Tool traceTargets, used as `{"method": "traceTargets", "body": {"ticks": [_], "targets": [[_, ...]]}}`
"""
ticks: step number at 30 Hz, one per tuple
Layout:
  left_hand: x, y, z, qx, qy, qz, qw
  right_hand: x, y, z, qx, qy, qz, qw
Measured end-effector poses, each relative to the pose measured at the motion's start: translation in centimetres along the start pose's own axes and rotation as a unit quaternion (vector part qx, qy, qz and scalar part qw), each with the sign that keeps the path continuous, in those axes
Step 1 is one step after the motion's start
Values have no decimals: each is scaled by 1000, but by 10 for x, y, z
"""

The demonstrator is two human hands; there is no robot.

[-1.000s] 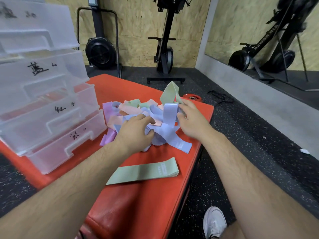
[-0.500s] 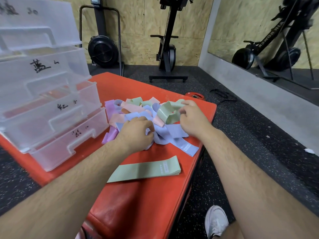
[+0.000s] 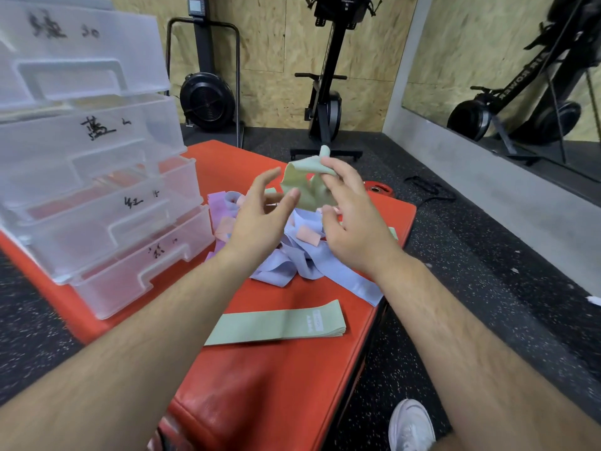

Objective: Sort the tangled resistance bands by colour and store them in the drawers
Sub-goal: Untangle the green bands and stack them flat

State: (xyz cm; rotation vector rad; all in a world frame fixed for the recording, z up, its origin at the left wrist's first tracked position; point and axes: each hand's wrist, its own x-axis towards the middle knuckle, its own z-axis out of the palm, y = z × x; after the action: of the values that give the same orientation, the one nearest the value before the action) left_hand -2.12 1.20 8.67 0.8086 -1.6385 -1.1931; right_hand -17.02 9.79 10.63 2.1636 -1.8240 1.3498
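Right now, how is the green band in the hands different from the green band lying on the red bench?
The held green band is up in the air, pinched by the right hand; the flat green band lies on the red bench. The held green band is crumpled and twisted; the flat green band is smooth and straight, with a white label showing. Both are the same pale green.

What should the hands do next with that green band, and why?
Probably the left hand should pinch the crumpled green band that the right hand holds above the pile and pull it flat, since a flat green stack lies nearby.
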Motion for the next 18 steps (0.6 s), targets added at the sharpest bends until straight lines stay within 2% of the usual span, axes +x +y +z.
{"method": "traceTargets", "body": {"ticks": [3, 6, 10, 14, 16, 18], "targets": [[2, 2, -6, 27, 67, -4, 997, -5, -4, 9, 7, -2, -2, 1000], [2, -2, -18, 47, 72, -23, 996, -8, -2, 21, 16, -28, 16, 999], [-2, -7, -37, 56, 85, -64, 993, -7, 3, 35, -14, -110, 61, 992], [-5, -7, -50, 53, 79, -94, 991, -8, 5, 45, -31, -203, 136, 969], [-7, -8, -54, 77, 58, -80, 992, -7, 2, 50, -38, -191, 171, 966], [-9, -12, -57, 109, 39, -51, 992, -1, -1, 55, -15, -143, 201, 969]]}}
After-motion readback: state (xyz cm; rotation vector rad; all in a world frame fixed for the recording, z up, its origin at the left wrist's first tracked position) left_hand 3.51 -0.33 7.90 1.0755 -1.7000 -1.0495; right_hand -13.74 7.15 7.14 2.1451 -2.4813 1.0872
